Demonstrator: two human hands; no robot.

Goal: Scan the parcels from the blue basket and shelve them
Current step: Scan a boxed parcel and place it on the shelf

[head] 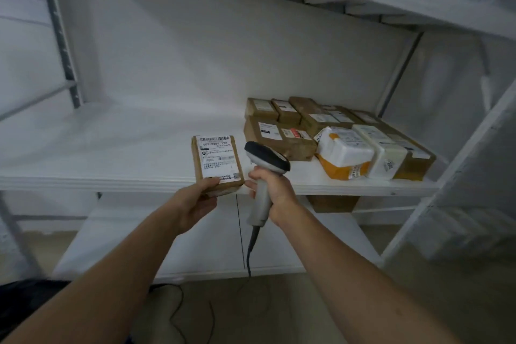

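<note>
Brown parcel (217, 162) w/ white label up lay at the front edge of the white shelf (111, 148). Its near end was pinched by L hand (195, 201), thumb on top. Just R of that grip, R hand (276, 190) was clenched round the handle of the grey scanner (265, 165); scanner head sat beside the parcel, not touching. Cable (252, 243) hung below R hand. Further R & behind, other parcels (315, 117) sat packed together on the same shelf, incl. a white-and-orange bag (343, 153).

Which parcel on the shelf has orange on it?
The soft white bag with orange patches, at the front of the pile, just right of the scanner. The other parcels there are brown boxes or plain white.
</note>
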